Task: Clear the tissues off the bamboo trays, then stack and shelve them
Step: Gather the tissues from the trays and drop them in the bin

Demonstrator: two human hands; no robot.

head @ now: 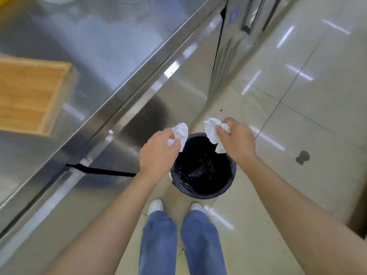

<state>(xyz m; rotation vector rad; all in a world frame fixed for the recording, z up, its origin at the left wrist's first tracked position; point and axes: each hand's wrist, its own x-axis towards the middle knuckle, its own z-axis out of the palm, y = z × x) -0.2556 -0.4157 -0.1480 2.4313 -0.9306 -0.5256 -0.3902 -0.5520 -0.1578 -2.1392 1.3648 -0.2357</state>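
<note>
Above the bin (pixel 204 187), each hand's grip clamped on a crumpled tissue, seemingly: left hand (pixel 158 153), right hand (pixel 236 141).

bin (pixel 204 175) mouth: open below | left: steel counter (pixel 83 62) edge | right: bare floor (pixel 297 116)

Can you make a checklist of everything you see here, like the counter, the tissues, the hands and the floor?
Surface: steel counter, shiny, blurred.
Job's things: bamboo tray on the counter, no tissue seen on it; one crumpled tissue in the left hand, another tissue in the right.
Clutter: dark spot on the floor.
Hands: left hand and right hand each in a closed grip above the bin.
Cables: nothing seen.
Surroundings: tiled floor, black-lined bin, steel cabinet fronts.
</note>
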